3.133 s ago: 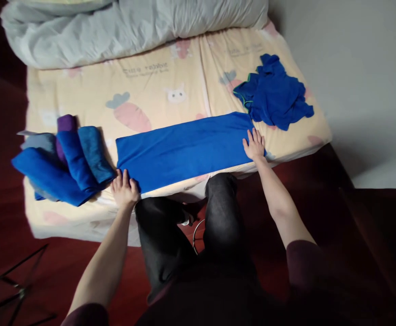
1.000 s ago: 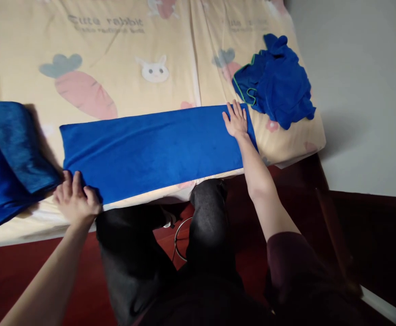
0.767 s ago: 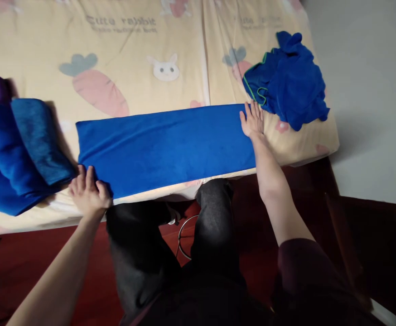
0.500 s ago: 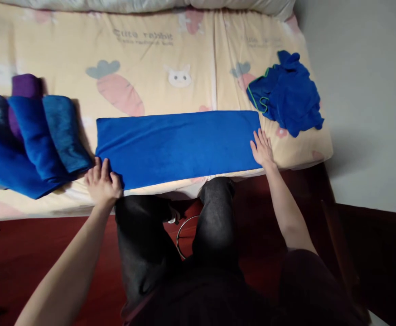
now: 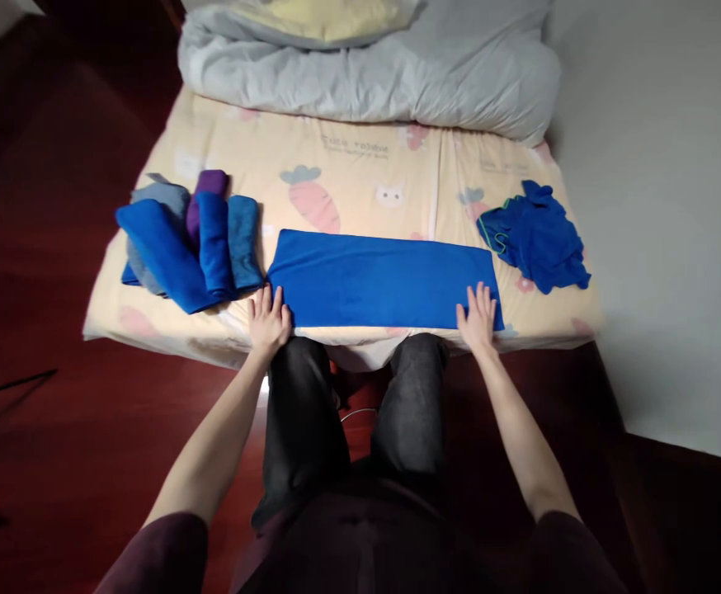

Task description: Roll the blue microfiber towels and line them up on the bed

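Note:
A blue towel (image 5: 379, 280), folded into a long flat strip, lies along the near edge of the bed in front of me. At its left end rests my left hand (image 5: 270, 318), fingers spread, partly on the cloth and partly on the sheet. My right hand (image 5: 478, 318) lies flat with fingers apart on the towel's right end. Left of the towel are several folded or rolled cloths: a bright blue one (image 5: 166, 256), a purple one (image 5: 213, 183), a grey one (image 5: 172, 198) and a teal-blue one (image 5: 244, 239). A crumpled blue cloth (image 5: 543, 239) with green edging sits on the right.
The bed (image 5: 341, 198) has a cream sheet printed with carrots and rabbits. At its far end lies a bunched grey quilt (image 5: 366, 82) with a yellow pillow-like piece (image 5: 329, 18). A pale wall (image 5: 663, 206) borders the right side, and dark red floor (image 5: 119, 437) the left.
The view has tilted up and turned left, showing the quilt and more floor. My right hand has moved slightly inward on the towel; my left hand stays at the left end.

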Demonstrator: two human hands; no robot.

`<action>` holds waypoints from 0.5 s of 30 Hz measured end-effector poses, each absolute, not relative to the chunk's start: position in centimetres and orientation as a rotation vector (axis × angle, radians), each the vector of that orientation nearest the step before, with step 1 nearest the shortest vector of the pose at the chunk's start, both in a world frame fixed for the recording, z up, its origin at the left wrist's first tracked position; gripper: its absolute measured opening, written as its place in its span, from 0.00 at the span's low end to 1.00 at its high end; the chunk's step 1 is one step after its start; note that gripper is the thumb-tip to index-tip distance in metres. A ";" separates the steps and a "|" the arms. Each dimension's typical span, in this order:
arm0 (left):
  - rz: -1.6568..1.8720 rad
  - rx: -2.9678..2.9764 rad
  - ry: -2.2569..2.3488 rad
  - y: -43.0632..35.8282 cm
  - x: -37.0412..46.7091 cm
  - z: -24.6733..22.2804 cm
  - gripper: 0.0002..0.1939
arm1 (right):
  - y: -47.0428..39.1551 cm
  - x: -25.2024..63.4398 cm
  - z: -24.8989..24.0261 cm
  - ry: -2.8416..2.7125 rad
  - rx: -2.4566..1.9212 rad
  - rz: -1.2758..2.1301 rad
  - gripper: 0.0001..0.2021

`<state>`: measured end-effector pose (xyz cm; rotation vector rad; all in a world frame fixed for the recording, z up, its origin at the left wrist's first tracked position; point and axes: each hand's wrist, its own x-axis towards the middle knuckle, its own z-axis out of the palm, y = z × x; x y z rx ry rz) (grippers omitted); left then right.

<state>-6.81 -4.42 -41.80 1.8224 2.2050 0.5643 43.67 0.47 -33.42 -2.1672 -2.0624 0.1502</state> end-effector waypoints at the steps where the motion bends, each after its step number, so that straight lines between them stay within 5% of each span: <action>1: 0.557 1.823 2.201 -4.7 -6.8 -41.8 0.34 | 1.0 41.0 -33.7 -2.066 -2.130 0.158 0.33; 7: 0.417 1.801 2.231 -7.7 -6.4 -41.3 0.38 | 2.5 30.1 -37.4 -2.066 -2.064 0.338 0.32; 15: 0.588 2.129 1.950 -3.5 3.9 -39.9 0.39 | 3.1 29.0 -39.6 -1.946 -2.102 0.333 0.32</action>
